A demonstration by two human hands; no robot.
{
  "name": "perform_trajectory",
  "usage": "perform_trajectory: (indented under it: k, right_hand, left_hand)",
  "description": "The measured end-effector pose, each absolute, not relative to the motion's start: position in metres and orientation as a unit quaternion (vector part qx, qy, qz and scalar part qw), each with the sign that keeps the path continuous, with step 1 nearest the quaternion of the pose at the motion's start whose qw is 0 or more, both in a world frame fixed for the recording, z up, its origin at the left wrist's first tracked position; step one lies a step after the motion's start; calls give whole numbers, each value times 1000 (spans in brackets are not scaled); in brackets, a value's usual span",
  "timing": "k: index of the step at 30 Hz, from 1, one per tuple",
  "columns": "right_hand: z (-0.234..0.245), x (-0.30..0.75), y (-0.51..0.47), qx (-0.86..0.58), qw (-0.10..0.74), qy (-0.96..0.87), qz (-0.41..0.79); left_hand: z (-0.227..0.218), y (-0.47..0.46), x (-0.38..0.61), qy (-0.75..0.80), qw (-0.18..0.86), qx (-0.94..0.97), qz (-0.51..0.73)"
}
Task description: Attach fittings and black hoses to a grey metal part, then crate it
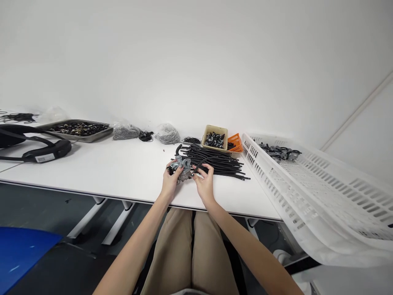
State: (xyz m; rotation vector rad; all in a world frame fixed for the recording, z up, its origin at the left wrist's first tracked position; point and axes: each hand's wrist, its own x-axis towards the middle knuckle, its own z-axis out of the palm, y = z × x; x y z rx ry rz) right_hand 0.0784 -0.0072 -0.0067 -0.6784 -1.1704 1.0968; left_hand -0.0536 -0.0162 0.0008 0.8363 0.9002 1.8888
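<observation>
A grey metal carburetor [185, 163] is held just over the front part of the table, below the middle of the view. My left hand [170, 181] is closed around its left side, thumb on the body. A short bent black tube [178, 149] sticks up from its top left. At the carburetor's lower right, my right hand [205, 184] pinches a thin black hose [202, 161], which arcs up and away to the right. Whether the hose end sits on the carburetor is hidden by my fingers. A pile of straight black hoses [225, 164] lies just behind and right of my right hand.
Behind the pile stand a cream bin [206, 130] of small black parts and an orange basket [238, 148]. A large white crate [260, 168] with several carburetors [281, 152] flanks the right. Leftward are plastic bags [167, 134], a metal tray [100, 133] and a black headset [49, 149].
</observation>
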Motion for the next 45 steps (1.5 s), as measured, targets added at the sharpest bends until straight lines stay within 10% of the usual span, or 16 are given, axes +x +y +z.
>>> perform_trajectory:
  k: [31,45]
  right_hand:
    - [1,88,-9,-180,493,-595,609]
    - [-2,83,-1,-236,541,-579,562]
  left_hand:
    - [21,-30,-67,348,735,193,549]
    - [24,-30,-64,368,679,205,602]
